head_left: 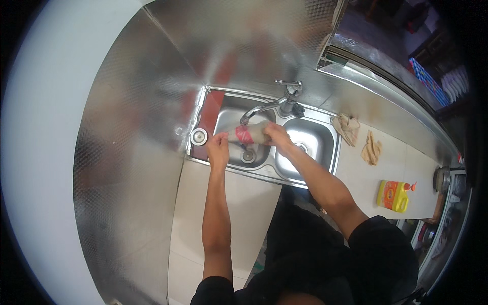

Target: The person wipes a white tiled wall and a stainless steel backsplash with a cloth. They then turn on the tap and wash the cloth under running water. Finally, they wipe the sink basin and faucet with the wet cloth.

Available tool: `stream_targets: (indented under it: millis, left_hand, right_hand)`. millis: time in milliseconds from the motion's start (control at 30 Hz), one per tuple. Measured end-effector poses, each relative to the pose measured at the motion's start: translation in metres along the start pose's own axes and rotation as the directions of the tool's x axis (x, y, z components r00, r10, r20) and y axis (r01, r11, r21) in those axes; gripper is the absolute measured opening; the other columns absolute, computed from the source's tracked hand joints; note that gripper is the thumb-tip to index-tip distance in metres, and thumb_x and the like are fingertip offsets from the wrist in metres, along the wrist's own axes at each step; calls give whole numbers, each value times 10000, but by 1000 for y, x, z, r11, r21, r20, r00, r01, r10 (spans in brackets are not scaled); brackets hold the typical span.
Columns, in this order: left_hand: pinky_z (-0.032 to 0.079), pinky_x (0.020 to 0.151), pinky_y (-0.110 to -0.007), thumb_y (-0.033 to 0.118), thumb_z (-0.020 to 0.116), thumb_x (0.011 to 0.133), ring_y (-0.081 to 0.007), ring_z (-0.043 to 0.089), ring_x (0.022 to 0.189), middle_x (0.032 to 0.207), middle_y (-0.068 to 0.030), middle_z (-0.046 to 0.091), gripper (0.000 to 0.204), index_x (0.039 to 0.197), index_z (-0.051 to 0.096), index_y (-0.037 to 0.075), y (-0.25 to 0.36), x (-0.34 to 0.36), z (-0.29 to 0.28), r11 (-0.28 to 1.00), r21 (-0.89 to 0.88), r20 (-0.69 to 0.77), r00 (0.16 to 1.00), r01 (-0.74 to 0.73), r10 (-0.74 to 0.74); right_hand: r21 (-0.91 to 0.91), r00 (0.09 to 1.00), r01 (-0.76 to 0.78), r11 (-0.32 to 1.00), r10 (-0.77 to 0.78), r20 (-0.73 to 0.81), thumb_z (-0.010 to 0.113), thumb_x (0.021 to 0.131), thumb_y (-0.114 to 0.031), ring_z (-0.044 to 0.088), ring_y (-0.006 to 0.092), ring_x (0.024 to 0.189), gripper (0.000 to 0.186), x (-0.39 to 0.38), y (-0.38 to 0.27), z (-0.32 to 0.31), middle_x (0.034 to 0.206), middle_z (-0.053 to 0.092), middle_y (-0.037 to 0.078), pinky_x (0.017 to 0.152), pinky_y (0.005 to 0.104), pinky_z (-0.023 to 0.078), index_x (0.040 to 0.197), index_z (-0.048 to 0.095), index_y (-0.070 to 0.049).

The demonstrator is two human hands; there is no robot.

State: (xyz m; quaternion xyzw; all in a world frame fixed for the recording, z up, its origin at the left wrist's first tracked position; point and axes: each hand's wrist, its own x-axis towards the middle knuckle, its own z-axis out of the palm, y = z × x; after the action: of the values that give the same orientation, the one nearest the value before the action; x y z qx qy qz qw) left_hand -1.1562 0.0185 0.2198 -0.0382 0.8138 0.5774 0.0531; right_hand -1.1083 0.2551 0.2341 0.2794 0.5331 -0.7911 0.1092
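Over the left sink basin (221,123), both my hands hold a greyish-beige, bottle-shaped object with a red band (244,134). It lies on its side and narrows toward the left; its exact kind is not clear. My left hand (218,150) is closed on the narrow left end. At the wider right end, my right hand (277,136) grips it, fingers partly hidden. Just above the object is the spout of a chrome faucet (264,108); I cannot make out whether water runs. Below it, the basin's drain strainer (248,155) shows.
A second basin (292,162) adjoins on the right. A round metal strainer (199,136) rests at the sink's left edge. Two tan cloths, one crumpled (346,129) and one smaller (372,149), lie on the right counter. Nearer stands a yellow pump jug (395,196). Foil-like panels (142,127) line the left wall.
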Motion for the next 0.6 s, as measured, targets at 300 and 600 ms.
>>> stream_targets:
  millis: [300, 600]
  left_hand:
    - [515, 866, -504, 42, 672, 874, -441, 646, 968, 1054, -263, 646, 225, 1080, 715, -35, -16, -2, 9, 782, 516, 277, 932, -350, 234]
    - [539, 871, -348, 416, 565, 1040, -194, 641, 1114, 1303, -87, 626, 453, 1362, 566, 97, -41, -30, 24, 547, -694, 437, 878, 468, -196]
  right_hand:
    - [-518, 945, 319, 793, -305, 115, 695, 901, -160, 684, 251, 956, 343, 17, 16, -34, 1065, 700, 129, 848, 371, 538, 1197, 673, 12]
    - [-508, 627, 758, 409, -672, 394, 587, 969, -79, 621, 399, 1025, 169, -32, 34, 57, 1053, 629, 187, 906, 447, 501, 1106, 673, -30]
